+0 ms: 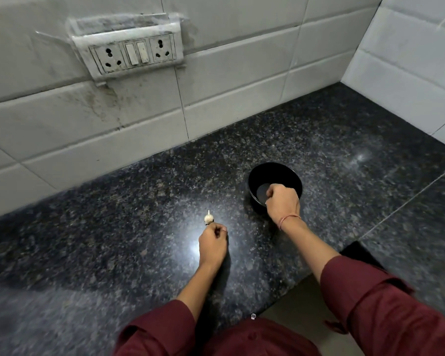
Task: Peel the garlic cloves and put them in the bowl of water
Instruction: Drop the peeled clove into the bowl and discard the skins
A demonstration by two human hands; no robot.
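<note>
Nearest the camera: maroon sleeves (370,299), pushed back off both forearms. Just beyond, on the left: left grip (212,242) low over the dark speckled bench (88,253), fingers curled, fingertips pinching the base of a garlic head (208,218). Stands upright on the bench, stem tip up, papery skin on, well apart from the bowl. Further on, to the right: right grip (283,201) over the near rim of the black bowl (272,164), fingers curled downward. Cannot tell whether closed on a clove or on nothing; fingertips hidden behind the knuckles. No clove to be made out inside the bowl; a pale disc at the bottom, perhaps water catching light, not certain. Behind everything: white tiled wall (242,73) with a grimy socket panel (134,53).

Step in hand, by the look of it: either dropping a peeled clove in or steadying the bowl, with most of the head yet to be broken up. Next move probably calls for bringing both grips together on the head, prising one clove loose, stripping its skin, then carrying it across to the bowl without knocking the rim.
</note>
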